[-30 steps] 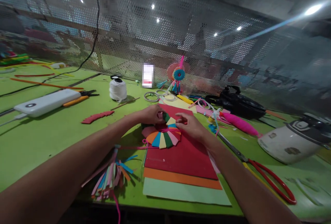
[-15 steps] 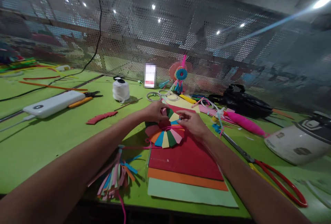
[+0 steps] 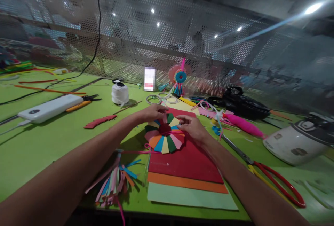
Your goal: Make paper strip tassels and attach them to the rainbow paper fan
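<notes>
A ring of coloured paper wedges (image 3: 165,146), in green, yellow, blue, orange and pink, lies on a stack of coloured sheets with a dark red sheet (image 3: 185,163) on top. My left hand (image 3: 153,113) is closed on the ring's far edge, at a pink wedge. At the ring's right edge, by a yellow and a blue wedge, my right hand (image 3: 192,126) pinches it between thumb and fingers. A pink cord (image 3: 135,152) crosses the ring and runs left to a tassel of paper strips (image 3: 114,180).
Scissors with red handles (image 3: 279,184) lie right of the sheets, near a white pot-like container (image 3: 292,146). On the left are a white power bank (image 3: 52,108), pliers (image 3: 78,106) and a white string spool (image 3: 120,94). A finished paper ornament (image 3: 180,77) leans against the perforated screen.
The view has shifted slightly. My left fingers have moved a little off the top of the ring, showing more of its red centre and upper wedges. My right hand keeps its place.
</notes>
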